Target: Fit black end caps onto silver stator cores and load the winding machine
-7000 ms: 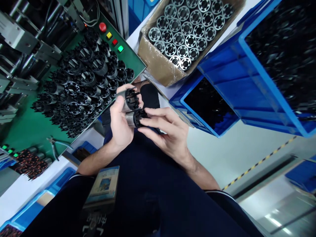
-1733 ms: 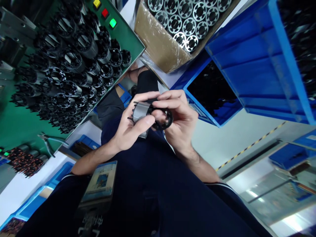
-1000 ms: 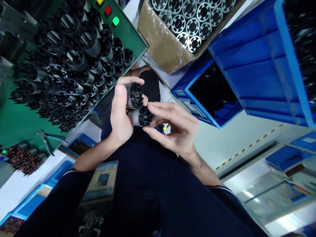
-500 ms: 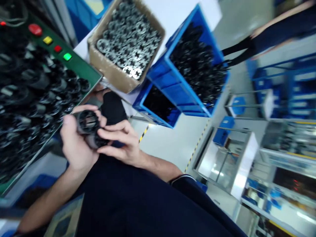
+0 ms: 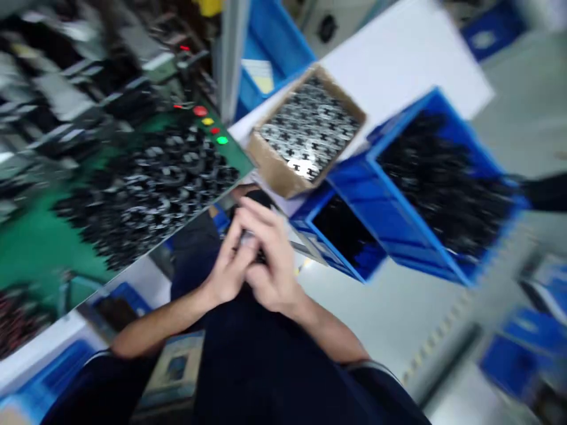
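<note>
My left hand (image 5: 230,268) and my right hand (image 5: 274,260) are together in front of my body, both closed around a dark part (image 5: 258,255) that is mostly hidden by the fingers. Motion blurs the hands. Left of them, a heap of black ring-shaped parts (image 5: 150,192) lies on the green worktop (image 5: 31,236). Beyond my hands, a cardboard box (image 5: 274,168) holds rows of silver metal parts (image 5: 310,127).
A large blue bin (image 5: 398,200) of black parts stands right of the box, with a smaller blue bin (image 5: 367,277) beside it. Coloured buttons (image 5: 215,130) line the worktop's corner. Machinery (image 5: 66,88) stands at the upper left.
The view has swung, so the worktop, box and bins appear farther right, with more machinery showing. My hands have closed more tightly together, covering the dark cylindrical parts that showed between them.
</note>
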`<state>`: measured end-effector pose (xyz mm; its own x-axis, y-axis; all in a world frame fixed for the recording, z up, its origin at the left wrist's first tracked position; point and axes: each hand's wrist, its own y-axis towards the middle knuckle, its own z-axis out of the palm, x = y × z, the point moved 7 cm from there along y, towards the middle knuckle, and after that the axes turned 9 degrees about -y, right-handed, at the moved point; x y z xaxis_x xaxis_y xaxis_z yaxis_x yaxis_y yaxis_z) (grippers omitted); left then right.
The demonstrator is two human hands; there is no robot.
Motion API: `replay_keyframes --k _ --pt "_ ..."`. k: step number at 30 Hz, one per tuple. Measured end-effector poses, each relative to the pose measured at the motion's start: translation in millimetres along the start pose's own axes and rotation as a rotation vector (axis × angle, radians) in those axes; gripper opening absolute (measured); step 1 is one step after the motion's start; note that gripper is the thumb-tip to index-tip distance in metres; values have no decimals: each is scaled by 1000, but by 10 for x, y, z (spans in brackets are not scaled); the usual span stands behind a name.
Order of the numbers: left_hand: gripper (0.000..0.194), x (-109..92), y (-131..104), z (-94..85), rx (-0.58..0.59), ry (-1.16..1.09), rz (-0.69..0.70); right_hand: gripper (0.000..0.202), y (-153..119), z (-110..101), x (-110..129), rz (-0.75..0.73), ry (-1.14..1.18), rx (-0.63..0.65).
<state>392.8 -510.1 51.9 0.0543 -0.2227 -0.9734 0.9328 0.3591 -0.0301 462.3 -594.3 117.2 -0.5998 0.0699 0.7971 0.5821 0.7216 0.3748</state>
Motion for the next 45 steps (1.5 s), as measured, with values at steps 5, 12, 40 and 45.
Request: replay_keyframes --k 5,12,40,45 --pt "53 -267 -390 -942 -134 230 103 64 -266 -89 -534 253 -53 50" --pt "58 -724 -1240 -2865 -563 981 224 51 -751 -236 -1084 466 -180 186" --pt "89 -30 -688 -3869 -435 1294 -180 42 -836 598 -616 204 -244 828" --pt "81 -12 -668 -3855 -458 1270 -182 41 -793 595 -645 177 -255 827"
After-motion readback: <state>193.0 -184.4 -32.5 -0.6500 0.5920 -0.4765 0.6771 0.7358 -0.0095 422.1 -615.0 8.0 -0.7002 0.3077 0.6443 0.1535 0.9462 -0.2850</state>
